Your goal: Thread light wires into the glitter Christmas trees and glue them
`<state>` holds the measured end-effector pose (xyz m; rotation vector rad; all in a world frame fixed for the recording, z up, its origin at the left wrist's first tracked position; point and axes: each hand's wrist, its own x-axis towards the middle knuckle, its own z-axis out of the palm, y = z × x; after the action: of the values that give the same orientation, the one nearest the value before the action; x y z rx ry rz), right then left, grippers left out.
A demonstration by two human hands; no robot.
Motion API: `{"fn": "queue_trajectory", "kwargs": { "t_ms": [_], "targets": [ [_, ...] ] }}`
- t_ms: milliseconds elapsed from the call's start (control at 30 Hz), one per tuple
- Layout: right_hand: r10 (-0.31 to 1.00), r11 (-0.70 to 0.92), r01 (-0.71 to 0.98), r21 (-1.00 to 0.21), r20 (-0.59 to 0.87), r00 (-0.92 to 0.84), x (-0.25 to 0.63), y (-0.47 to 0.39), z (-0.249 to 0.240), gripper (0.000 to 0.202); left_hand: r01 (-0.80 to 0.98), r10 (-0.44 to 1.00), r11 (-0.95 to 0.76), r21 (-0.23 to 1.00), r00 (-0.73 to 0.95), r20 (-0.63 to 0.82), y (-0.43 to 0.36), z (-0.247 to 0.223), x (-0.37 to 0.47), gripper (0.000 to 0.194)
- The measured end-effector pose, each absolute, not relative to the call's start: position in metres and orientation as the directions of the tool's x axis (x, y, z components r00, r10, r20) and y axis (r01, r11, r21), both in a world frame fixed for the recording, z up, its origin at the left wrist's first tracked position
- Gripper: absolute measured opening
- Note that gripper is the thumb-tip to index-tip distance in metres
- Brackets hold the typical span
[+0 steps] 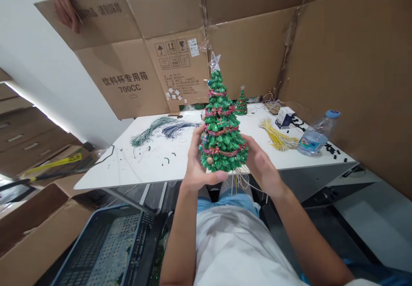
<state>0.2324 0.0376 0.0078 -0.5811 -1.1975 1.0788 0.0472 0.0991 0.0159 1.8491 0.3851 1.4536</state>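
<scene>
Green tree (223, 135), head view: you are holding it upright over the near edge of the table (144, 171).
Left hand (196, 172): gripping its lower side, thumb along the base.
Right hand (262, 163): cupping the opposite side, fingertips hidden.
Pale wires (242, 179): dangling below; you are apparently steadying and checking, next needing them kept clear.

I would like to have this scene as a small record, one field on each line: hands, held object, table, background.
Left hand: holds the large green tree, thumb near its base
Right hand: at the tree's right side; contact partly hidden
Held object: upright, clear star on top, pale wires below
Table: green wires, blue wires, yellow wires, bottle, smaller tree
Background: cardboard; another person's hand at upper left
</scene>
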Motion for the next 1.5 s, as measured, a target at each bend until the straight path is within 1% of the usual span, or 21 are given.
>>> {"fn": "queue_trajectory", "kwargs": {
  "t_ms": [33, 100, 200, 333, 433, 533, 633, 700, 800, 867, 933, 1000, 1067, 1167, 1233, 1300, 1400, 1500],
  "targets": [
    [0.894, 0.393, -0.362, -0.845, 0.443, -0.064, 0.228, 0.033, 0.010, 0.066, -0.190, 0.633, -0.686, 0.702, 0.319, 0.705, 0.099, 0.015, 0.048, 0.119],
    [0.889, 0.390, -0.379, -0.839, 0.450, -0.081, 0.221, 0.027, 0.013, 0.068, -0.182, 0.609, -0.704, 0.687, 0.342, 0.715, 0.097, 0.015, 0.049, 0.117],
    [0.893, 0.404, -0.416, -0.814, 0.451, -0.014, 0.214, 0.024, 0.015, 0.067, -0.155, 0.603, -0.722, 0.675, 0.338, 0.722, 0.097, 0.014, 0.049, 0.112],
    [0.894, 0.440, -0.420, -0.794, 0.434, 0.116, 0.213, 0.026, 0.013, 0.078, -0.096, 0.635, -0.709, 0.699, 0.343, 0.692, 0.101, 0.017, 0.046, 0.109],
    [0.853, 0.522, -0.326, -0.788, 0.471, 0.226, 0.212, 0.027, 0.010, 0.085, -0.124, 0.611, -0.692, 0.711, 0.423, 0.669, 0.103, 0.021, 0.043, 0.097],
    [0.782, 0.611, -0.178, -0.771, 0.554, 0.287, 0.210, 0.028, 0.005, 0.087, -0.208, 0.602, -0.624, 0.753, 0.486, 0.634, 0.100, 0.017, 0.042, 0.097],
    [0.738, 0.660, -0.074, -0.748, 0.627, 0.248, 0.206, 0.027, -0.001, 0.088, -0.274, 0.663, -0.562, 0.781, 0.416, 0.623, 0.096, 0.004, 0.045, 0.098],
    [0.755, 0.647, -0.073, -0.759, 0.626, 0.193, 0.203, 0.026, -0.005, 0.094, -0.264, 0.723, -0.542, 0.798, 0.339, 0.602, 0.095, -0.003, 0.048, 0.098],
    [0.816, 0.578, -0.172, -0.798, 0.564, 0.127, 0.200, 0.023, -0.009, 0.111, -0.252, 0.764, -0.513, 0.820, 0.302, 0.571, 0.094, -0.004, 0.052, 0.100],
    [0.864, 0.499, -0.269, -0.824, 0.497, 0.081, 0.199, 0.020, -0.008, 0.116, -0.256, 0.758, -0.523, 0.813, 0.297, 0.581, 0.094, -0.001, 0.054, 0.097],
    [0.901, 0.412, -0.350, -0.841, 0.434, 0.017, 0.200, 0.019, -0.004, 0.113, -0.255, 0.748, -0.546, 0.798, 0.280, 0.601, 0.093, 0.003, 0.056, 0.093],
    [0.905, 0.388, -0.377, -0.841, 0.425, -0.018, 0.204, 0.019, -0.001, 0.106, -0.255, 0.744, -0.565, 0.785, 0.254, 0.618, 0.094, 0.004, 0.056, 0.090],
    [0.887, 0.428, -0.337, -0.838, 0.462, -0.022, 0.208, 0.021, 0.001, 0.099, -0.256, 0.752, -0.569, 0.782, 0.223, 0.620, 0.096, 0.003, 0.057, 0.089],
    [0.853, 0.509, -0.221, -0.832, 0.521, 0.003, 0.215, 0.027, 0.000, 0.088, -0.285, 0.766, -0.563, 0.776, 0.172, 0.619, 0.098, -0.001, 0.059, 0.091],
    [0.852, 0.513, -0.188, -0.838, 0.523, -0.009, 0.218, 0.030, 0.000, 0.075, -0.312, 0.772, -0.559, 0.768, 0.144, 0.620, 0.099, -0.001, 0.061, 0.090],
    [0.859, 0.496, -0.191, -0.847, 0.511, -0.034, 0.218, 0.030, 0.001, 0.065, -0.305, 0.776, -0.558, 0.772, 0.139, 0.616, 0.099, 0.001, 0.062, 0.090],
    [0.870, 0.471, -0.209, -0.857, 0.490, -0.049, 0.216, 0.028, 0.005, 0.061, -0.227, 0.764, -0.579, 0.783, 0.184, 0.619, 0.100, 0.004, 0.062, 0.091],
    [0.871, 0.475, -0.221, -0.852, 0.492, -0.022, 0.216, 0.026, 0.006, 0.062, -0.197, 0.736, -0.623, 0.757, 0.180, 0.653, 0.102, 0.009, 0.058, 0.083]
  ]
}}
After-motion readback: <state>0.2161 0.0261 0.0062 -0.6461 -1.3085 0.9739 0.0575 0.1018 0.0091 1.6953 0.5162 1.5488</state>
